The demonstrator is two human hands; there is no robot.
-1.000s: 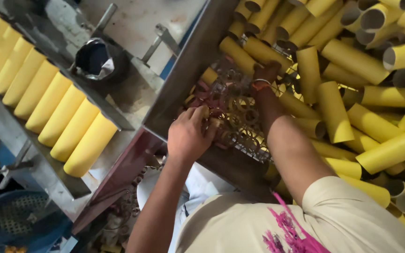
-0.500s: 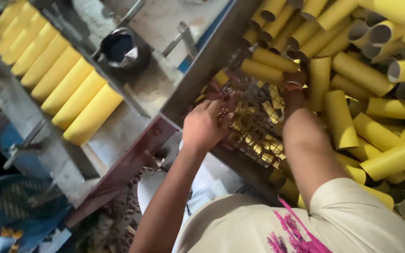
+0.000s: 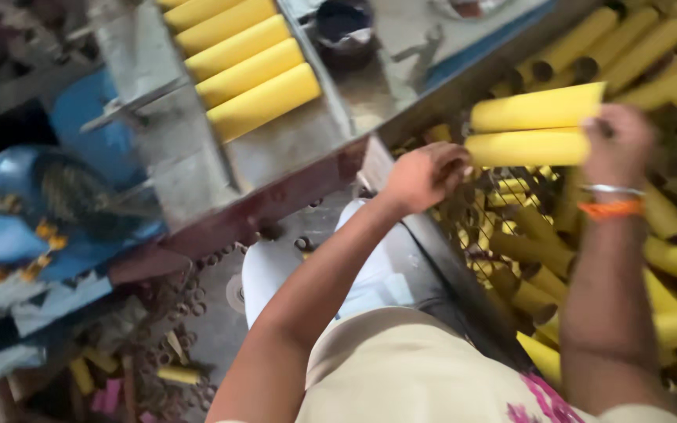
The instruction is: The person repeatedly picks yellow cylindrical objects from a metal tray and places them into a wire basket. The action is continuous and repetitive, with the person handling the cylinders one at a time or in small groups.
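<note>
Two yellow cardboard tubes are lifted in the upper right of the frame, lying one above the other and roughly level, plain and smooth, their left ends cut square. The right hand is closed over their right ends, a silver bangle and orange band on its wrist. The left hand sits just under the lower tube's left end, fingers curled inward; whether it grips anything cannot be told.

Below and right of the hands, a heap of loose tubes fills the bin, lying at all angles, some showing dark hollow ends. The bin's dark metal edge runs diagonally from upper right toward lower centre, just left of the left hand, so the open room lies above the heap.

Left of that edge stands a grey metal table with a reddish front lip. A tight row of yellow tubes rests on it at upper centre, with a dark round tin just beside it. Blue machinery fills the left side, blurred.
</note>
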